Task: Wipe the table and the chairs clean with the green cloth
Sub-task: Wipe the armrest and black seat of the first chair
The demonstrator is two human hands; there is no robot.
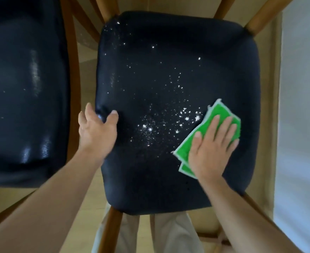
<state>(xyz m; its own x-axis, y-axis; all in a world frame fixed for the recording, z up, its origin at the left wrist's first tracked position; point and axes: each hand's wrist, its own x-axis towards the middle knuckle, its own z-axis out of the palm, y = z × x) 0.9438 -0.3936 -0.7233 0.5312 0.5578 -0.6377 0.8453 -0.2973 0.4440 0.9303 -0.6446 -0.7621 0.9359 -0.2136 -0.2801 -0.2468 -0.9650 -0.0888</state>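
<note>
A chair with a dark padded seat and wooden legs stands right below me. White crumbs and powder are scattered over its middle and back left. The folded green cloth lies on the seat's right side, and my right hand presses flat on it with straight fingers. My left hand grips the seat's left edge, thumb on top and fingers over the side.
A second dark-seated chair stands close on the left with a few white specks on it. Wooden chair legs rise at the top. Light wooden floor shows between the chairs, a pale wall or panel on the right.
</note>
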